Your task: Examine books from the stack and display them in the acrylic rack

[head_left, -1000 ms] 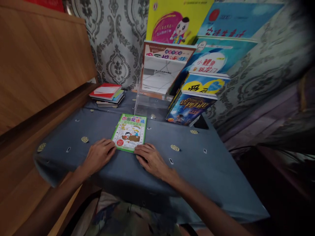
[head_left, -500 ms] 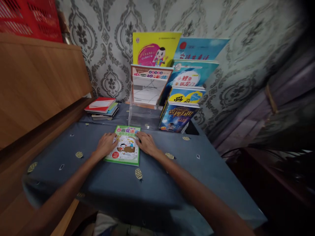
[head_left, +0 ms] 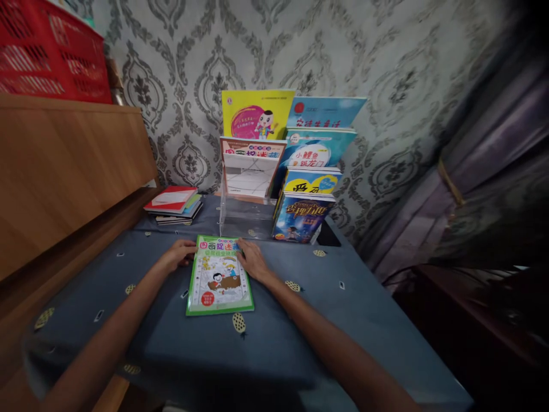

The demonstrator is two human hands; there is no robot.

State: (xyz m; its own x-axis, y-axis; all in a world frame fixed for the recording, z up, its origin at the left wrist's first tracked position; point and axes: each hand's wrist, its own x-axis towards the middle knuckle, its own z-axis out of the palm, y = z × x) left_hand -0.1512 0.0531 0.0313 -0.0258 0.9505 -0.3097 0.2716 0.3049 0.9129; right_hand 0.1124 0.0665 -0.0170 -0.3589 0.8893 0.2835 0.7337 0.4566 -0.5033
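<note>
While near book rack (head_left: 246, 216) and stack (head_left: 174, 203), left hand (head_left: 179, 254) and right hand (head_left: 253, 260) at green book (head_left: 220, 283), grip closure unclear.

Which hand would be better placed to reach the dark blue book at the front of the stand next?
Probably the right hand: it is at the far right corner of the green-bordered book, nearer the dark blue book. The left hand is by the opposite edge, farther away.
</note>
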